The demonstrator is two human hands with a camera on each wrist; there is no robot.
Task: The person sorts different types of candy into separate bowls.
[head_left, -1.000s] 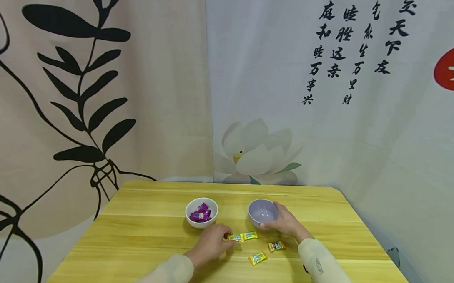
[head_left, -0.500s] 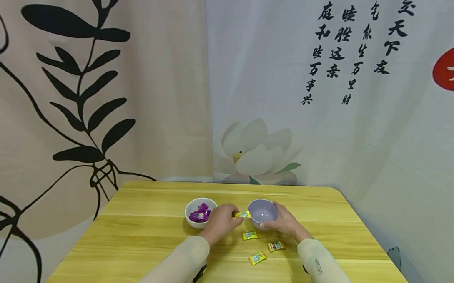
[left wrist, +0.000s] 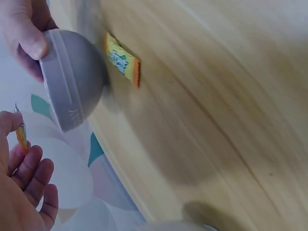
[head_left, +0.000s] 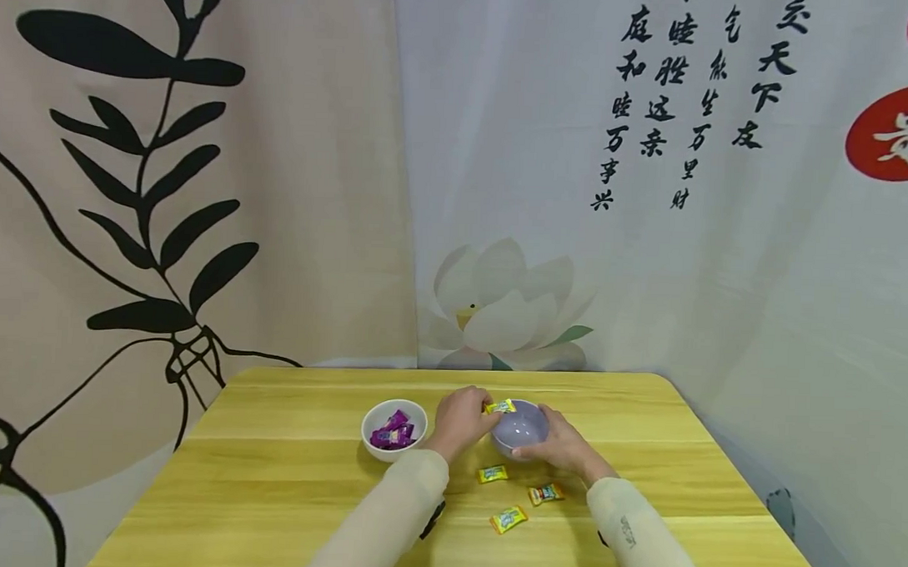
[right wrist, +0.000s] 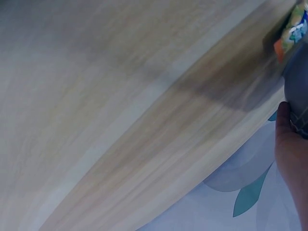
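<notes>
My left hand [head_left: 462, 421] pinches a yellow wrapped candy [head_left: 501, 406] at the left rim of the grey-purple bowl [head_left: 520, 432]. In the left wrist view that candy [left wrist: 21, 132] sits between thumb and fingers, apart from the bowl [left wrist: 79, 77]. My right hand [head_left: 563, 445] grips the bowl's right side, thumb at the near rim. The bowl's visible inside shows no candy. Nearer on the table lie a yellow candy [head_left: 493, 474], another yellow candy [head_left: 508, 519] and an orange-ended candy [head_left: 546, 494].
A white bowl [head_left: 369, 444] with several purple wrapped candies [head_left: 393, 432] stands left of my left hand. The wooden table [head_left: 267, 477] ends at a far edge before a printed backdrop [head_left: 337, 188].
My left hand has picked a yellow candy off the table and carried it up and right to the bowl's rim. The right hand still holds the bowl. The head view has shifted slightly.
</notes>
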